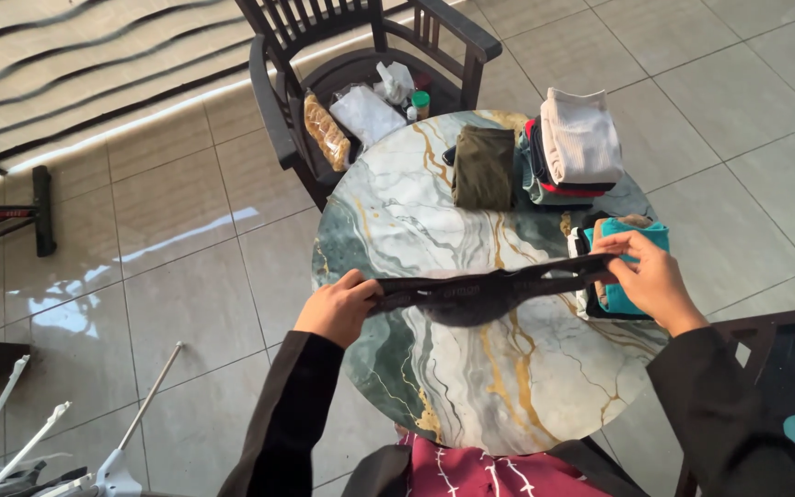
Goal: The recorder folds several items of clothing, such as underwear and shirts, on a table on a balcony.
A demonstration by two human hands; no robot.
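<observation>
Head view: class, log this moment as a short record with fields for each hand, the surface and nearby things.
Left hand: grips one end of black garment
Right hand: grips the other end
Garment: stretched between hands, above round marble table
On table: olive folded cloth, folded stack, teal cloth
Behind: dark wooden chair holding bags

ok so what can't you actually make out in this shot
- Head view: the dark garment is motion-blurred, so its kind is unclear; the left hand and right hand hide its ends.
- The teal pile is partly hidden by the right hand.
- The folded stack shows edges only under the top white piece.
- The chair is cut off by the top edge; its bags are too small to identify.
</observation>
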